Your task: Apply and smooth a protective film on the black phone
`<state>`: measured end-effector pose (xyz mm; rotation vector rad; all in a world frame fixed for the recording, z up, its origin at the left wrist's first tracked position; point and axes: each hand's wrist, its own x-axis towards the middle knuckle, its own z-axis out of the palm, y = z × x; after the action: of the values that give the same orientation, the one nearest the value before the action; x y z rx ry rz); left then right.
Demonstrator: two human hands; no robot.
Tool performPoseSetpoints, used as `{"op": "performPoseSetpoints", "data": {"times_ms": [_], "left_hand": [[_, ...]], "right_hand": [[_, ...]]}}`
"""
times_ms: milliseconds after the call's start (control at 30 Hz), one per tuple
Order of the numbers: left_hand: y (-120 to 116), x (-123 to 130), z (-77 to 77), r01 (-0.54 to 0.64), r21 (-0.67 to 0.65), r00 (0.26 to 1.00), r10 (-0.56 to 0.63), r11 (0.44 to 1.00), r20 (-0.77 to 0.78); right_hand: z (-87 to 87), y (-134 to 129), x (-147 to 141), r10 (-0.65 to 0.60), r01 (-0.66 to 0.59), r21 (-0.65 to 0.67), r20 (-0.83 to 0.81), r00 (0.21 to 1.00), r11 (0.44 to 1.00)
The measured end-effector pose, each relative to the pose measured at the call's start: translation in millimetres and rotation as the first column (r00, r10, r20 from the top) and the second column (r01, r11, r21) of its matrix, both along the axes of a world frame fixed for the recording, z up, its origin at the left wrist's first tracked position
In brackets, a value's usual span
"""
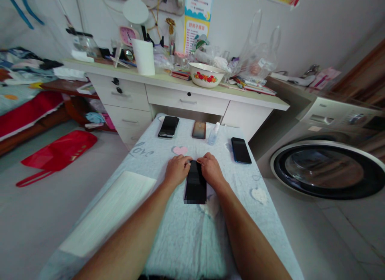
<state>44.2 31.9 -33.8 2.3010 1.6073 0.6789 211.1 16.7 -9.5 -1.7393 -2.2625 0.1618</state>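
A black smartphone (196, 183) lies on the cloth-covered table, its near edge blurred by pixels. My left hand (177, 169) is closed at its far left corner, thumb and fingers pinched on the edge. At the far right corner my right hand (211, 167) pinches in the same way. Whether a thin film is between the fingertips is too small to tell. Beyond the hands stands a clear spray bottle (213, 134) with a white cap, beside a pixelated brownish item (199, 129). Another dark phone (241, 150) lies to the right, and stacked dark phones (169, 126) lie far left.
A long whitish sheet (111, 212) lies on the table's left side, by my left forearm. Behind stands a white desk (186, 99) with a flowered enamel bowl (207, 75) on top. A washing machine (331, 123) is at right; a red bag (60, 151) lies on the floor.
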Motion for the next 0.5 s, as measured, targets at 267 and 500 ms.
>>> {"op": "performPoseSetpoints", "data": {"times_ms": [267,500], "left_hand": [[0.8,-0.3,-0.6,-0.004,-0.004,1.000,0.004,1.000,0.002],[1.3,-0.2,-2.6,-0.007,0.012,1.000,0.006,1.000,0.011]], "right_hand": [[-0.9,-4.0,7.8,-0.038,0.038,-0.006,0.004,0.999,0.999],[-3.7,-3.0,5.2,-0.062,0.064,0.040,-0.039,0.997,0.997]]}}
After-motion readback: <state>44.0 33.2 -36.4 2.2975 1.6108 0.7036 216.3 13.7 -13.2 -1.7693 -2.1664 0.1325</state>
